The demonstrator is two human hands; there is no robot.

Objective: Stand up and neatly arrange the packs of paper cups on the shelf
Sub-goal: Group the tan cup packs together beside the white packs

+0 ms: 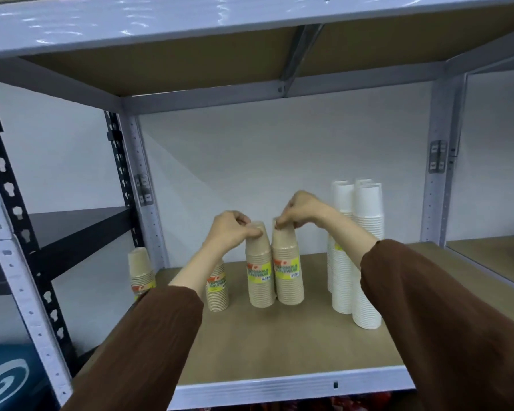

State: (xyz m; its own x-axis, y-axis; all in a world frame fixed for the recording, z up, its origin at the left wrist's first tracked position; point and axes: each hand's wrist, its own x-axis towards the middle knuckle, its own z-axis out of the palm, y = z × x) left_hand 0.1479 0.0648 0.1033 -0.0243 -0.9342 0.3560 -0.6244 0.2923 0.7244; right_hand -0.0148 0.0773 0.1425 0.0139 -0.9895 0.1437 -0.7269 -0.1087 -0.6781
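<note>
**On the shelf: two brown packs held upright by their tops**

At the far left edge of the shelf [279, 345], one brown pack [141, 272] of paper cups stands upright beside the grey upright post [149, 203], its lower part hidden by the left sleeve [149, 336]. It carries a yellow and orange label. To its right a second brown pack [217, 292] stands on the board, its upper part hidden behind the left forearm; only the labelled middle and the base show.

Next comes the left hand [230, 231], fingers curled and pinching the top of the left centre pack [260, 268]. That pack stands upright on the board, yellow label facing the camera. Touching it on the right is the right centre pack [288, 266], equally upright and labelled alike; the two lean slightly toward each other at the top. The right hand [300, 210] is closed on the top of this pack, fingertips bunched down on the wrapping there.

Further right, well apart from the brown pair, stand the white packs [356, 262]: tall stacks of white cups grouped close together, upright, reaching higher than the brown ones. The right forearm and right sleeve [428, 321] cross in front of their left side, so I cannot tell exactly how many there are; at least three tops show. A bit of yellow label peeks out beside the forearm.

Below the left end of the shelf sits a blue box [9, 378] with white marking.
</note>
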